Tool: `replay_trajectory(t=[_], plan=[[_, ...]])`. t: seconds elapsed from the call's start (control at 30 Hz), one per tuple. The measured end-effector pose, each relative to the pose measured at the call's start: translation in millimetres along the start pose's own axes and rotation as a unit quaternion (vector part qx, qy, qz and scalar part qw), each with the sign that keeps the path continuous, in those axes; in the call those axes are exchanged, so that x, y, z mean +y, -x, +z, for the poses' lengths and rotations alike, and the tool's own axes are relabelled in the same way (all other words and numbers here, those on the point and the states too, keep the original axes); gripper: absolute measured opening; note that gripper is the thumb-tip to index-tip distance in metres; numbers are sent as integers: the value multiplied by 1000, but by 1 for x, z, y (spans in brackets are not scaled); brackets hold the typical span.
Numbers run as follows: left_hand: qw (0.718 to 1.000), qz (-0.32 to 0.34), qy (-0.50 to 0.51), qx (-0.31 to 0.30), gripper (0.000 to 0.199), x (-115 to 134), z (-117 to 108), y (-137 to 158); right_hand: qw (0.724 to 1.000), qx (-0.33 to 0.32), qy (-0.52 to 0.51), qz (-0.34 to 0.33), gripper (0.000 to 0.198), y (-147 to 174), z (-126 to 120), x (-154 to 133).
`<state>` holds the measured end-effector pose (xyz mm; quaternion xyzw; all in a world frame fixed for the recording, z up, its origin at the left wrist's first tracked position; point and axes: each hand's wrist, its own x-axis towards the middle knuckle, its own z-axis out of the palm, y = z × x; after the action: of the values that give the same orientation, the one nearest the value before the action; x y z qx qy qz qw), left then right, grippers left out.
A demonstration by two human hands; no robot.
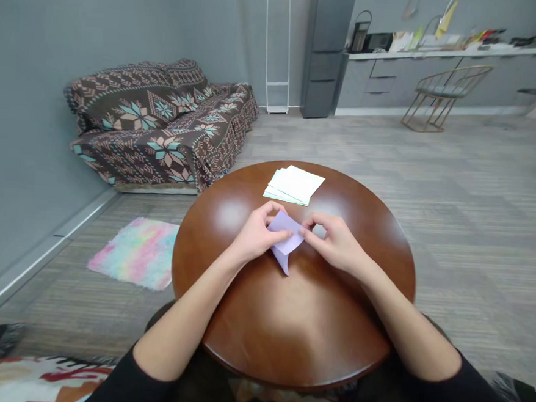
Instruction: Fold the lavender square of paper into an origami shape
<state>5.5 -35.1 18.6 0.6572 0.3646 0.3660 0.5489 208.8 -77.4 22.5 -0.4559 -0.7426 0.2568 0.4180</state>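
A sheet of purple paper (pixel 287 244) with a fold in it is held between my two hands, just above the round table. My left hand (pixel 260 230) grips its left side, thumb on top and fingers behind. At the right corner, my right hand (pixel 330 237) pinches the paper between thumb and forefinger. One flap of the paper hangs down toward the tabletop. Just beyond my hands lies a small stack of white and pale green paper sheets (pixel 295 183), slightly fanned out.
The round brown wooden table (pixel 295 331) stands in front of me. A sofa with a patterned cover (pixel 163 126) is at the left, near a fluffy pastel rug (pixel 136 252). Farther back are a grey fridge (pixel 327 52), a kitchen counter (pixel 396 75) and a gold-framed chair (pixel 443 94).
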Motion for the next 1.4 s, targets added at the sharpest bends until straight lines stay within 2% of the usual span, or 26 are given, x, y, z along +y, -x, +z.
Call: replay_trajectory(t=[0.33, 0.63, 0.8, 0.97, 1.1, 1.27, 1.4], plan=[[998, 21, 11, 60, 39, -7, -15, -6, 999, 27, -4, 30, 12, 0, -11, 4], [985, -18, 143, 98, 43, -6, -8, -8, 998, 45, -24, 42, 13, -1, -8, 3], [983, -29, 152, 102, 37, -1, -9, -9, 997, 48, -33, 46, 16, -1, -8, 5], [983, -11, 142, 116, 22, -4, -12, -12, 996, 55, -37, 56, 15, -1, -8, 7], [986, 11, 130, 105, 22, -5, -13, -11, 993, 63, -65, 70, 13, -1, -7, 10], [987, 12, 143, 78, 36, -1, -10, -8, 984, 95, -113, 98, 15, -3, -5, 13], [993, 10, 103, 62, 32, -5, -7, -8, 985, 100, -109, 90, 16, -3, -5, 13]])
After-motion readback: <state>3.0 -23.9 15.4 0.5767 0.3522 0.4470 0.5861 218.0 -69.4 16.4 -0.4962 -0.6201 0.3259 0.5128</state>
